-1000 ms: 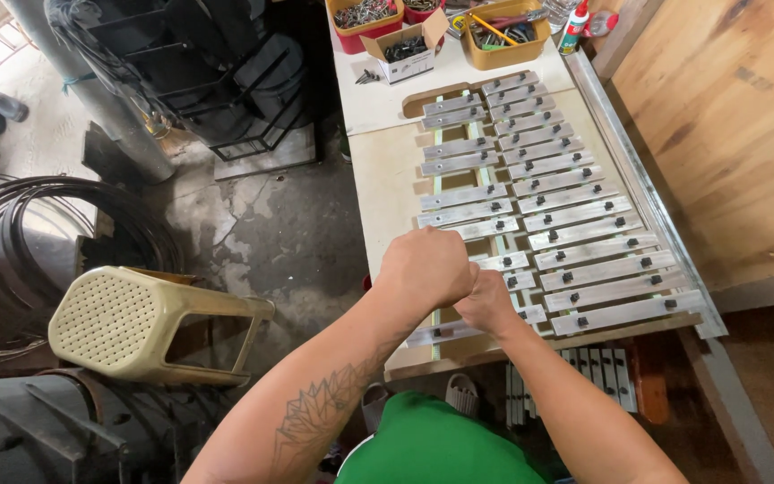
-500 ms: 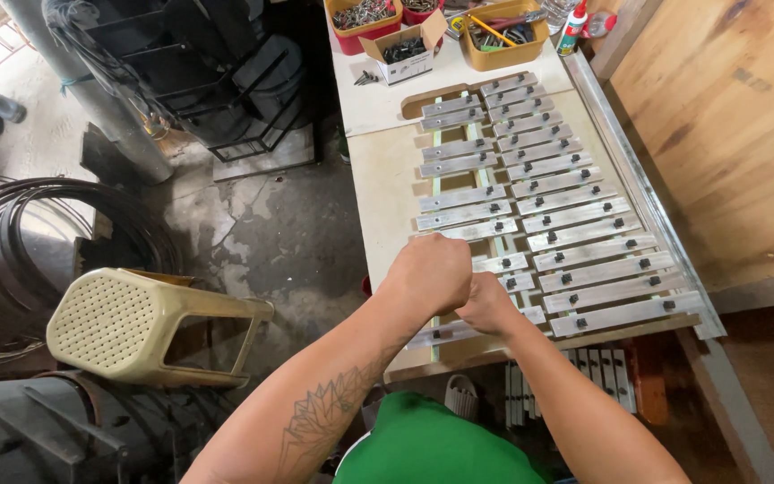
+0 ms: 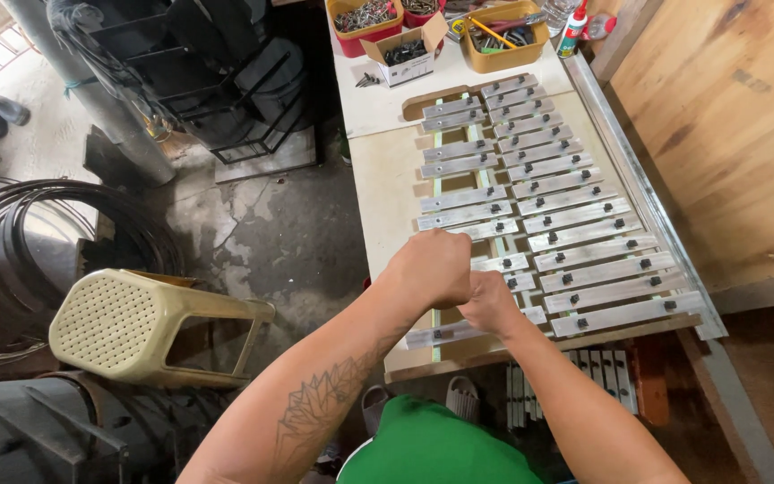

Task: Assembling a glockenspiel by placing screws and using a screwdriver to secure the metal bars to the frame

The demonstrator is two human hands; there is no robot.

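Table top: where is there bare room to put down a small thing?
A bare strip of the table runs left of the metal bars; another lies between the bars' far end and the small cardboard box. The far edge is crowded with trays; both hands cover the near bars.

Single head-worn view, looking steeply down from close above the workbench (image 3: 378, 179), floor visible at left
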